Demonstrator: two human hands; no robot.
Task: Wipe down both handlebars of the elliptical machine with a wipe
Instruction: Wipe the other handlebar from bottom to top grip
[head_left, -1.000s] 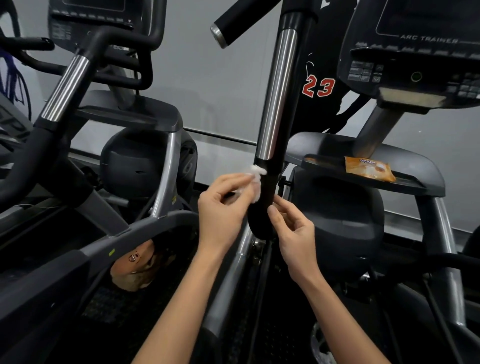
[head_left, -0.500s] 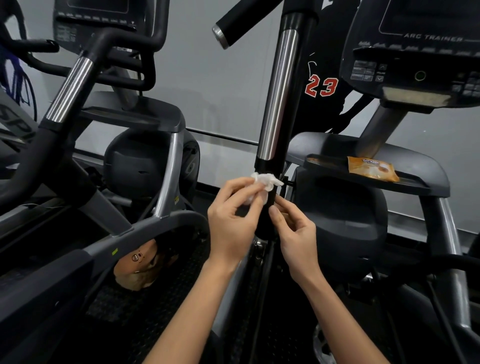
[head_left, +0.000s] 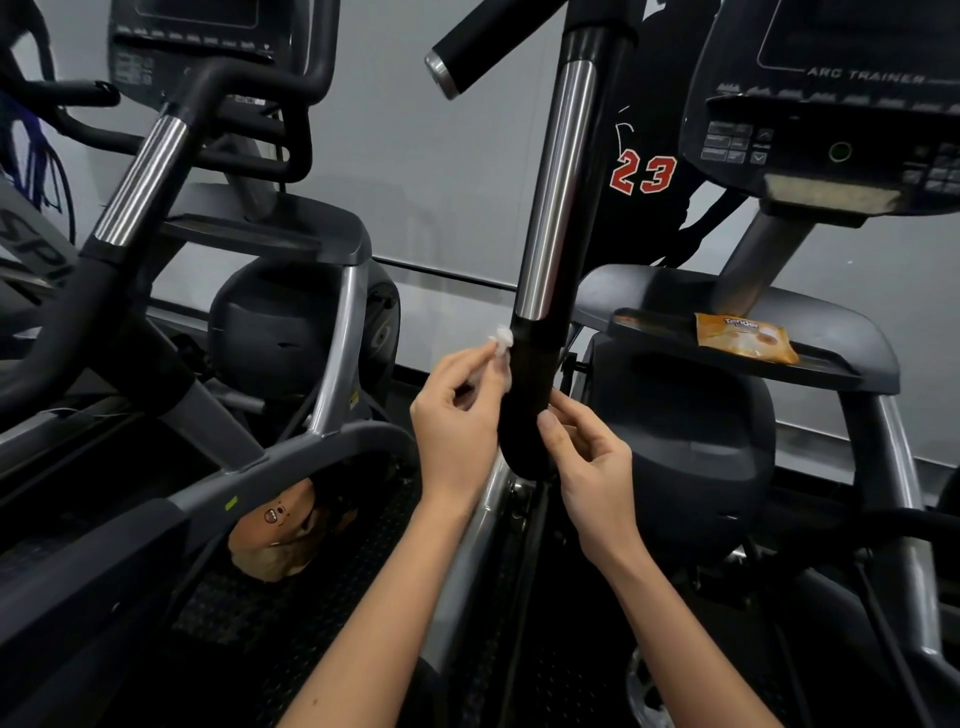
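Left hand (head_left: 457, 421) pinches the wipe (head_left: 502, 342) against the black handlebar (head_left: 527, 400); right hand (head_left: 589, 467), loosely curled, touches its other side.

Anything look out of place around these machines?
A tan soft item lies loose on the floor mat beneath a machine frame; an orange packet sits on the console tray. Nothing looks spilled or damaged.

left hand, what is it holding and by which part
The left hand pinches a small crumpled white wipe by its lower part, between thumb and fingertips; its top pokes out against the black padded handlebar.
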